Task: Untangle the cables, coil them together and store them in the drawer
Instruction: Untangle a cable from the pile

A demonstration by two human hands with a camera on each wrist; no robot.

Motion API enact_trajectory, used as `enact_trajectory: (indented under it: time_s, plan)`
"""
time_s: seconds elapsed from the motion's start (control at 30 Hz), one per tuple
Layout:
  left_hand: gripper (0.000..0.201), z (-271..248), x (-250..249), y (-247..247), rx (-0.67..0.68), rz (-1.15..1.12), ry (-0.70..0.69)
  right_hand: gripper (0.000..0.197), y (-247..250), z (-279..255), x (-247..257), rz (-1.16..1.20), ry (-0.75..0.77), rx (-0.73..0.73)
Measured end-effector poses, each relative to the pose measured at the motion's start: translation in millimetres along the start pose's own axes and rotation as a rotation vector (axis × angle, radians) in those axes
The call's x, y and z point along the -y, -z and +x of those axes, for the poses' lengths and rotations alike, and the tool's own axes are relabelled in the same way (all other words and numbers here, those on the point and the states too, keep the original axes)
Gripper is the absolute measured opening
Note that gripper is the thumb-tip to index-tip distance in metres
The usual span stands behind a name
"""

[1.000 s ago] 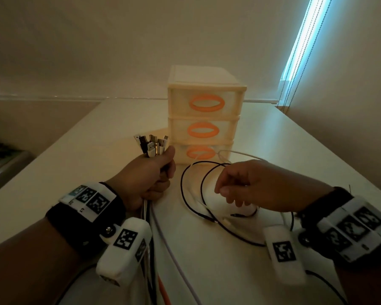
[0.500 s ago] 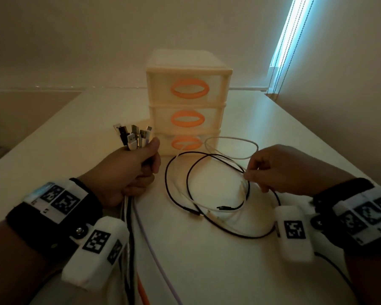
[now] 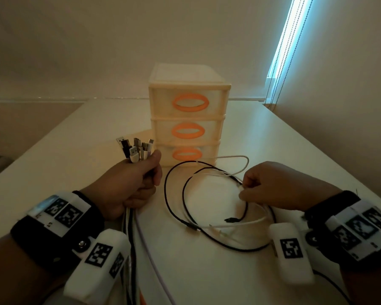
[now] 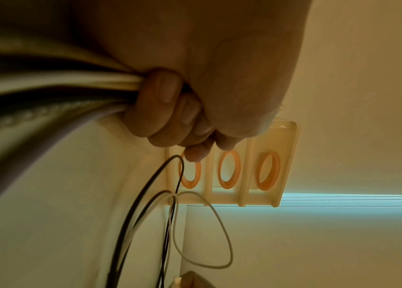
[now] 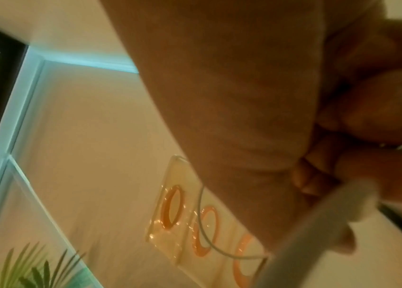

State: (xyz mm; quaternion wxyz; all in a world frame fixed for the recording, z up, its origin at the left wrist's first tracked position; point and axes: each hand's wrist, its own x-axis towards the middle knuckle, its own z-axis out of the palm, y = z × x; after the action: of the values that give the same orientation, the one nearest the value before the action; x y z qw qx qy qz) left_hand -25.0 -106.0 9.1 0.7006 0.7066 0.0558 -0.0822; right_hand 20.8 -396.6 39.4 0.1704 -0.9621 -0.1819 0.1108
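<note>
My left hand [image 3: 132,183] grips a bundle of cables [image 3: 130,221] in a fist, with several USB plugs [image 3: 135,149] sticking up above the thumb; the left wrist view shows the fingers [image 4: 163,109] curled round the cords. Loose black cable [image 3: 174,208] and white cable [image 3: 235,158] lie in loops on the table between my hands. My right hand [image 3: 273,188] pinches these loops at their right side, fingers curled. A three-drawer plastic unit [image 3: 188,115] with orange oval handles stands just behind, all drawers closed.
The white table [image 3: 75,137] runs back to a wall. A window with bead-chain blinds [image 3: 288,47] is at the right. A green plant [image 5: 22,269] shows in the right wrist view. Cable tails hang toward me off the front edge.
My right hand moved right across the loops and now pinches them at their right side. The left hand kept its grip on the bundle. The head view shifted.
</note>
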Motion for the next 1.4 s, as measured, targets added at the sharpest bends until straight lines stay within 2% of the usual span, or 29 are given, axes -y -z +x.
enact_trajectory:
  time_s: [0.07, 0.17, 0.23, 0.27, 0.3, 0.37, 0.43, 0.47, 0.6, 0.67, 0.77, 1.07, 1.17, 1.27, 1.33, 1.4]
  plan:
    - [0.053, 0.2, -0.1, 0.4, 0.006, -0.01, -0.002, 0.02, 7.7, -1.6, -0.1, 0.271, -0.001, -0.029]
    - [0.053, 0.2, -0.3, 0.5, 0.008, -0.025, 0.004, 0.019, 25.0, -7.6, -0.9, 1.036, -0.005, 0.023]
    - [0.053, 0.0, -0.7, 0.5, 0.006, -0.04, 0.012, 0.036, 34.9, -11.0, -3.3, 1.471, 0.044, 0.125]
    - [0.053, -0.3, -0.9, 0.7, 0.003, -0.053, 0.017, 0.045, 37.8, -11.9, -3.3, 1.658, 0.088, 0.132]
    - [0.053, -0.7, -1.1, 1.0, -0.002, -0.071, 0.023, 0.05, 41.1, -12.2, 0.2, 1.832, 0.126, 0.105]
    - [0.053, -3.1, -2.1, 2.2, -0.019, -0.116, 0.027, 0.047, 44.7, -12.4, 13.7, 2.041, 0.131, -0.121]
    - [0.053, -7.0, -5.1, 1.9, -0.04, -0.16, 0.011, 0.023, 41.0, -14.2, 38.0, 1.974, 0.148, -0.381]
    - [0.052, -9.4, -7.3, 1.1, -0.048, -0.183, -0.013, 0.012, 35.4, -15.6, 54.7, 1.874, 0.19, -0.435]
    - [0.05, -24.5, -20.4, -6.4, -0.018, -0.309, -0.151, 0.018, -5.5, -18.4, 119.8, 1.259, 0.375, -0.494]
    - [0.045, -33.6, -26.4, -11.4, 0.009, -0.344, -0.182, 0.025, -27.6, -13.5, 136.0, 1.053, 0.431, -0.432]
    - [0.043, -39.2, -27.8, -14.9, 0.025, -0.288, -0.17, 0.035, -43.8, -6.4, 138.2, 1.044, 0.411, -0.343]
    - [0.033, -41.1, -24.8, -19.2, 0.099, -0.21, -0.189, 0.035, -44.0, -7.6, 124.8, 0.968, 0.422, -0.386]
    - [0.035, -40.3, -25.9, -16.2, 0.047, -0.219, -0.25, 0.032, -46.0, -7.9, 122.5, 0.895, 0.409, -0.389]
    - [0.036, -37.0, -31.6, -3.9, -0.042, -0.365, -0.305, 0.014, -46.2, -4.2, 112.3, 0.673, 0.373, -0.291]
    - [0.036, -32.2, -34.9, 9.3, -0.093, -0.467, -0.326, 0.021, -42.9, -0.9, 102.0, 0.482, 0.394, -0.168]
    - [0.037, -26.6, -33.2, 18.7, -0.135, -0.53, -0.329, 0.022, -38.9, 2.8, 94.2, 0.489, 0.403, -0.12]
